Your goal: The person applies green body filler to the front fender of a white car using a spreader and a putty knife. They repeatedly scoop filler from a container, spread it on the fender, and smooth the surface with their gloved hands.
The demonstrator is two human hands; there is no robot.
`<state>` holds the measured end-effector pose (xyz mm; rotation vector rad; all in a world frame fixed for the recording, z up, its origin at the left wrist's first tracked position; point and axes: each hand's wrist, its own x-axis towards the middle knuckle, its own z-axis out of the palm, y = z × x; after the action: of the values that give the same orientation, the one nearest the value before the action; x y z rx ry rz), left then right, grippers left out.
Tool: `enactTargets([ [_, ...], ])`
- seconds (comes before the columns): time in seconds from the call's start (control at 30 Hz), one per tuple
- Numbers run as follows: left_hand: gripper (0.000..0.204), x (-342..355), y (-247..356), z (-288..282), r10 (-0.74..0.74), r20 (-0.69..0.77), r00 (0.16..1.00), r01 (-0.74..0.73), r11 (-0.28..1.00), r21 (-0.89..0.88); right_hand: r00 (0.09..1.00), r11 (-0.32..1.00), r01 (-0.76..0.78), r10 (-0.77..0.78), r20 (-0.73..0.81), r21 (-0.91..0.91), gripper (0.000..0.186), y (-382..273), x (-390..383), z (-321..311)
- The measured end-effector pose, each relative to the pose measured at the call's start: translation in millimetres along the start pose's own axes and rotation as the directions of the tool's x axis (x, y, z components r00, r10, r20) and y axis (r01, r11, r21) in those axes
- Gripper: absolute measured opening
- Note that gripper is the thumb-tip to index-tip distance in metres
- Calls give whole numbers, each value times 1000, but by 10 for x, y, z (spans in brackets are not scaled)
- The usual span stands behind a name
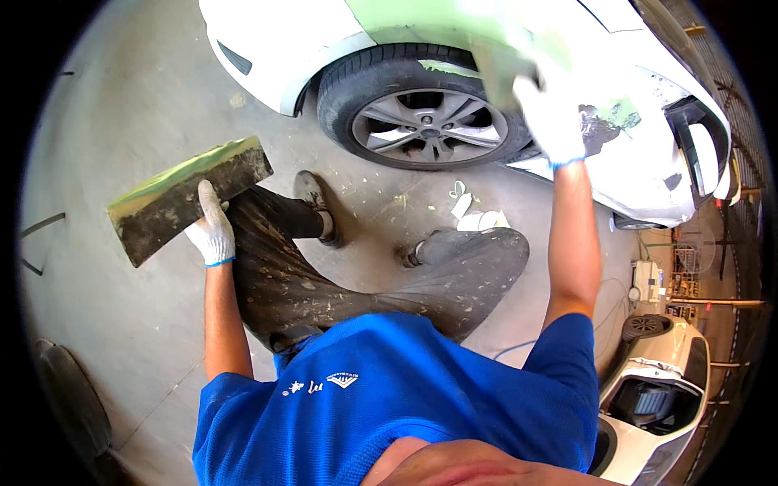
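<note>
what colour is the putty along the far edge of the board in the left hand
Light yellowish-green putty, best seen in the head view.

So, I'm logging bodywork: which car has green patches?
The white car beside the right hand; the beige car at lower right shows no green.

A blue short-sleeved shirt (pixel 389 397) carries small white chest markings (pixel 320 384). White knit gloves (pixel 213 237) have blue-edged cuffs (pixel 220 262). Dark trousers (pixel 279 267) bear pale spatters; the shoes (pixel 310 191) are dark.
</note>
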<state>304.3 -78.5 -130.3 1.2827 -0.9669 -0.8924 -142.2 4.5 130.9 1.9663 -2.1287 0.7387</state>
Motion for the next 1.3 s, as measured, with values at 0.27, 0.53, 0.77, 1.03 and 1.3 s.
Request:
enactTargets([
  [0.27,42,31,3,-120,19,131,991,-17,1000,-21,846,342,-458,450,285,820,41,493,-1575,765],
  [0.53,45,-608,958,546,222,348,911,-108,942,-319,817,-15,-94,570,85,995,30,211,-1777,848],
  [0.77,47,-1286,1448,789,313,429,848,-149,915,-374,807,-246,110,588,58,963,30,-348,-1933,421],
  [1.03,45,-1595,1537,1026,435,462,773,-241,875,-420,846,-275,143,533,27,951,31,-355,-1988,318],
  [1.3,45,-1705,1540,1064,475,528,704,-322,876,-359,822,-139,78,569,15,987,32,-361,-2031,335],
])
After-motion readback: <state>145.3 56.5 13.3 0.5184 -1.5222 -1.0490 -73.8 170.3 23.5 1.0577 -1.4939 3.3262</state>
